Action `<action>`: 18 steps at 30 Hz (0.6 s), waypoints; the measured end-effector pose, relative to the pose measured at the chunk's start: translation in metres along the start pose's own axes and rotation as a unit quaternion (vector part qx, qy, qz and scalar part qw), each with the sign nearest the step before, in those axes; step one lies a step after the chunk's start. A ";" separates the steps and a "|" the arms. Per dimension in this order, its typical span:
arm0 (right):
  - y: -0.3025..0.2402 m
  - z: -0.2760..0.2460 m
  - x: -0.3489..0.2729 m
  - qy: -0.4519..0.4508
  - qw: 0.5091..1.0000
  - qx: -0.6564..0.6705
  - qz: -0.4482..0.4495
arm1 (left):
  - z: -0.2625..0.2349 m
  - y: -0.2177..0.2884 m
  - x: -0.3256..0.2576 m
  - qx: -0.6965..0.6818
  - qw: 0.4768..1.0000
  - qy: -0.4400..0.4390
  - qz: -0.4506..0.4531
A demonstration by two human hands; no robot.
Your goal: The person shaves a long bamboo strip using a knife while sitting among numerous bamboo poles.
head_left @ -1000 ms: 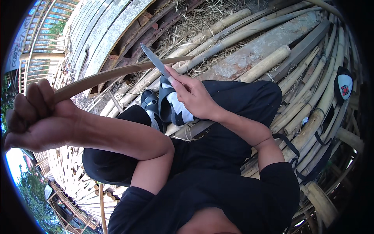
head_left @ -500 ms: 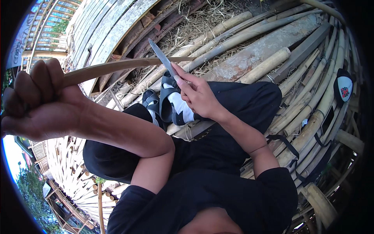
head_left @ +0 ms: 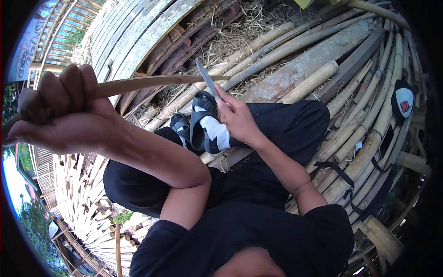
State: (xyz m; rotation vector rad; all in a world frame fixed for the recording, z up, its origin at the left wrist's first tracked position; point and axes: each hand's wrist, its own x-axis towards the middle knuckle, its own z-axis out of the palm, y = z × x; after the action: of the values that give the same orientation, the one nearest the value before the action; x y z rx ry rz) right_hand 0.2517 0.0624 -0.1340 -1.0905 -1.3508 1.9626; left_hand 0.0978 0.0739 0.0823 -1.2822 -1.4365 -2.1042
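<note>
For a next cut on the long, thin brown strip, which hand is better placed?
Probably the right hand: it holds the grey metal knife, which crosses the long, thin brown strip in this view, though contact is unclear. The left hand is closed around the strip, so it suits steadying better.

Seemingly an outdoor bamboo yard: poles (head_left: 311,83), slatted fence (head_left: 46,67).

Both hands (head_left: 69,111) curled, elbows (head_left: 200,175) bent
</note>
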 end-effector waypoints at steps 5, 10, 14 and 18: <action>-0.048 0.015 -0.031 -0.075 0.995 0.068 -0.002 | -0.011 0.003 0.001 -0.021 0.999 -0.027 -0.018; -0.031 0.008 -0.017 -0.024 0.999 0.001 -0.039 | -0.023 -0.023 0.007 -0.194 0.976 -0.092 -0.041; -0.019 0.002 -0.009 0.003 0.998 -0.053 -0.024 | -0.027 -0.019 0.010 -0.282 0.944 -0.159 -0.058; -0.062 0.026 -0.042 -0.051 0.996 -0.047 -0.054 | -0.008 0.004 -0.005 -0.128 0.978 -0.164 -0.020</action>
State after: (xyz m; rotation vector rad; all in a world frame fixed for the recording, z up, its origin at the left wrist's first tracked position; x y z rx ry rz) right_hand 0.2514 0.0393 -0.0579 -0.9489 -1.5372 1.9171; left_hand 0.0997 0.0641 0.0796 -1.7834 -1.3521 -2.2402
